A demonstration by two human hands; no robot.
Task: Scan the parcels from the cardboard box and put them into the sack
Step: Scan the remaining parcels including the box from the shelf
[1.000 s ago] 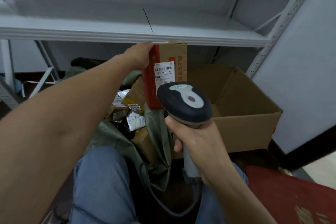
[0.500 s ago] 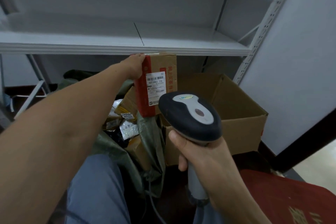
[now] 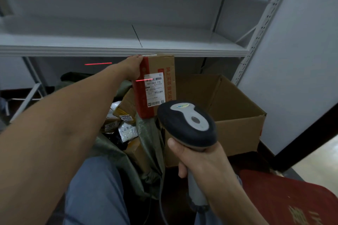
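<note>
Dark floor (image 3: 245, 162): open cardboard box (image 3: 239, 133) just beside green sack (image 3: 150, 144) holding parcels (image 3: 128, 129); red mat (image 3: 292, 197) right.

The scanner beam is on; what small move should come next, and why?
Probably swing the scanner in the right hand slightly rightward: the red line covers only the left end of the barcode on the parcel the left hand holds, and part spills onto the wall behind.

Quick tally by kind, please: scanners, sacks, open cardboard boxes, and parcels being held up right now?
scanner, in the right hand: 1
sack: 1
cardboard box: 1
parcel, held up by the left hand: 1
Total: 4
</note>
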